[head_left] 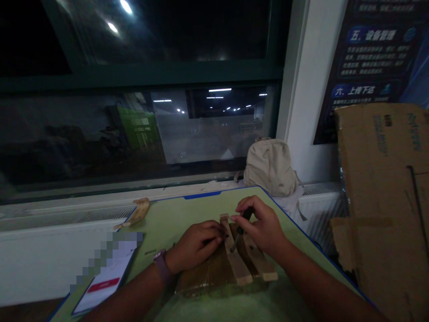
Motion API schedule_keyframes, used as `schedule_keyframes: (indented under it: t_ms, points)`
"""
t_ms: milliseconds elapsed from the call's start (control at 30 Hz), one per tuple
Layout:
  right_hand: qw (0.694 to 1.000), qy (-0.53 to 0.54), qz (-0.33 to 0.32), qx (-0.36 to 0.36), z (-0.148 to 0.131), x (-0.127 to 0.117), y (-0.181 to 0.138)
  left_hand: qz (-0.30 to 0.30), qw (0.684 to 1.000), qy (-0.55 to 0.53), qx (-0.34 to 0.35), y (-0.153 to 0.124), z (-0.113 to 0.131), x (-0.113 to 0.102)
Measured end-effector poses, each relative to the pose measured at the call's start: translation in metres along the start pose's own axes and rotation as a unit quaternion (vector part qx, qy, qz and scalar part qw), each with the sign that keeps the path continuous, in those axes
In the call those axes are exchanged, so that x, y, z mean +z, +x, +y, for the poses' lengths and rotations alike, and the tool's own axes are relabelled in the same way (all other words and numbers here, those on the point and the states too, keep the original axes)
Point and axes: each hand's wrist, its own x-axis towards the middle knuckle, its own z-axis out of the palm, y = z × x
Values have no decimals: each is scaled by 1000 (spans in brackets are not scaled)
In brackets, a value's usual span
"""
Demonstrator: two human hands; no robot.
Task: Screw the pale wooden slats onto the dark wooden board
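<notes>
A small wooden assembly (214, 270) of a dark board with two pale slats (239, 264) lies on the green table (187, 214) in front of me. My right hand (264, 226) is closed around a black-handled screwdriver (241, 223), its tip pointing down at the left slat. My left hand (196, 243) rests on the board beside that slat, fingers curled and pressed against the wood. A purple watch sits on my left wrist.
A phone (103, 277) lies at the table's left edge, a loose wooden piece (137, 212) behind it. A beige bag (270, 167) sits on the sill by the window. A big cardboard box (382, 197) stands at the right.
</notes>
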Motion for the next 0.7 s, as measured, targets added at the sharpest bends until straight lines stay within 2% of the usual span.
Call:
schedule_keyframes:
  t_ms: [133,300,433,600,700]
  points:
    - [990,13,-121,-77,-11,-12,6,-2,1000,-1,-4,0,-1,0]
    - [971,142,-194,-20,-22,-13,2,-1,1000,0,-14,-1,-1,0]
    - [966,177,-188,8,-21,-9,-4,3,1000,-11,-12,-1,-2,1]
    - [984,49,-165,-37,-19,-9,-3,3,1000,-15,-10,-1,1,0]
    - [984,52,-167,-23,-17,-9,-1,6,1000,-9,-5,-1,2,0]
